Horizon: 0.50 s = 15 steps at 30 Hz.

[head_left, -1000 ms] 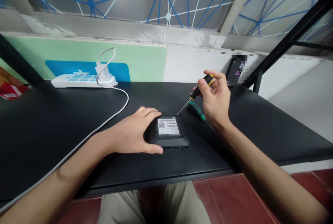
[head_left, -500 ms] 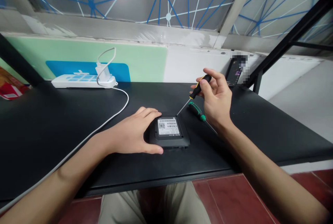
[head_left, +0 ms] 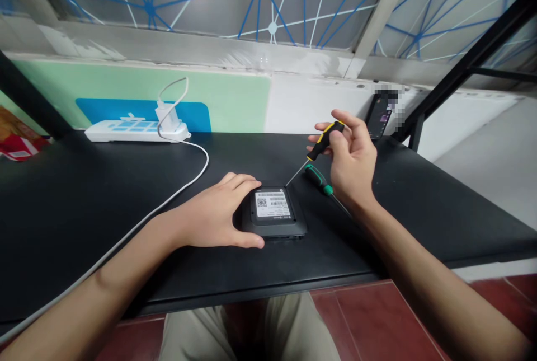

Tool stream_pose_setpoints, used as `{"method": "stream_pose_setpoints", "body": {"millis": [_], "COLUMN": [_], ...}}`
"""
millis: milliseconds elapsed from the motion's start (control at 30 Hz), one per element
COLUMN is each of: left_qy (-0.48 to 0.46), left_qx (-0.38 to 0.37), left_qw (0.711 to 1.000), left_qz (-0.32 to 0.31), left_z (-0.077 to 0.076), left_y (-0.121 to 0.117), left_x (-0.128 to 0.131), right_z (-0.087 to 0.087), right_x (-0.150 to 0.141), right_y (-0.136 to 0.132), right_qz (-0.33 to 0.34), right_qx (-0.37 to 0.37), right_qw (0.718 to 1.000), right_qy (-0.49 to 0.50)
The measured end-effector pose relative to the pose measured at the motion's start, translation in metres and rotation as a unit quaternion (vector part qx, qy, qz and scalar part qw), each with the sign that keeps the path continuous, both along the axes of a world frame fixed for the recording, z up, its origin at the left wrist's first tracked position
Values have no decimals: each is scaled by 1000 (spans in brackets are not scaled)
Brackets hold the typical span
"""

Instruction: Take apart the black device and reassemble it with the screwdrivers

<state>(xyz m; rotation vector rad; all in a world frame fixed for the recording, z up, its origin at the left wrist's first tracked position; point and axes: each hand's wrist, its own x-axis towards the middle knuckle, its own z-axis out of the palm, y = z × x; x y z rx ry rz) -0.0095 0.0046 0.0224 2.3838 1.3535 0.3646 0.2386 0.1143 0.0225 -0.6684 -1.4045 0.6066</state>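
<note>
A black, flat, square electronic device (head_left: 274,228) with a white barcode label on top lies on the black table. My left hand (head_left: 222,210) grips it from the left, thumb along the near side and fingers at the far left corner. In my right hand (head_left: 352,154) is a black-and-yellow screwdriver (head_left: 325,141), tilted, its handle between thumb and fingers. The thin shaft slants down to the left, and its tip meets the far right corner of the device. A second screwdriver (head_left: 319,179), black and green, lies on the table below my right hand, its shaft partly hidden by the wrist.
At the back left stands a white power strip (head_left: 126,131) with a charger (head_left: 166,117) plugged in. Its white cable (head_left: 184,184) runs across the table to my left arm. A phone (head_left: 377,115) leans at the back right. A red package (head_left: 20,140) sits far left.
The screwdriver's handle has turned a little between my right fingers, showing more yellow. Its tip stays at the device's corner, and my left hand keeps its hold.
</note>
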Motion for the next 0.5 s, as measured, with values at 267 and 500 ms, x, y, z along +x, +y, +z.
{"method": "stream_pose_setpoints", "body": {"millis": [267, 500], "left_qy": [0, -13], "left_qx": [-5, -1], "left_qw": [1000, 1000], "left_qz": [-1, -1], "left_z": [0, 1], "left_y": [0, 0], "left_x": [-1, 0], "right_z": [2, -1], "right_x": [0, 3], "right_y": [0, 1], "right_qz": [-40, 9], "right_qx": [16, -20], "right_qw": [999, 1000], "right_qy": [-14, -3]}}
